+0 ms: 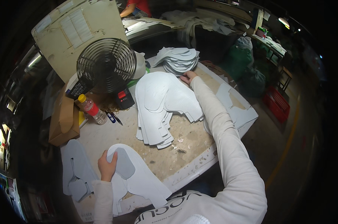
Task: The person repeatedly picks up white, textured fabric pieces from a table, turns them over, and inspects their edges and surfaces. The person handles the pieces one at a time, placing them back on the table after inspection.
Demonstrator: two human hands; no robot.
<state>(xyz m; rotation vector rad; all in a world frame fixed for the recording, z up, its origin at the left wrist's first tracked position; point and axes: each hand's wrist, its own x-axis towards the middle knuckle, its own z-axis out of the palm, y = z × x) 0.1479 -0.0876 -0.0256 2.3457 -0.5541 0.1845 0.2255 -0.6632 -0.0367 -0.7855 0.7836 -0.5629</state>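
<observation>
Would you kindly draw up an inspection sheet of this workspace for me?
Surface: pale table, stained, with scattered flecks.
Job's things: white cut pieces in a front pile, a middle pile and a back pile; greyish pieces at left.
Clutter: black fan, yellow-capped bottle, cardboard box.
Hands: left hand at the front pile's outer edge, thumb over it; right hand beside the middle and back piles, grip unclear.
Cables: nothing seen.
Surroundings: red crate, green bag, person in red.

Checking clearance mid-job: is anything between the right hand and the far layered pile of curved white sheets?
Nothing visible: the right hand lies close beside the layered pile, contact unclear. The black wire-caged fan stands off to the left.
</observation>
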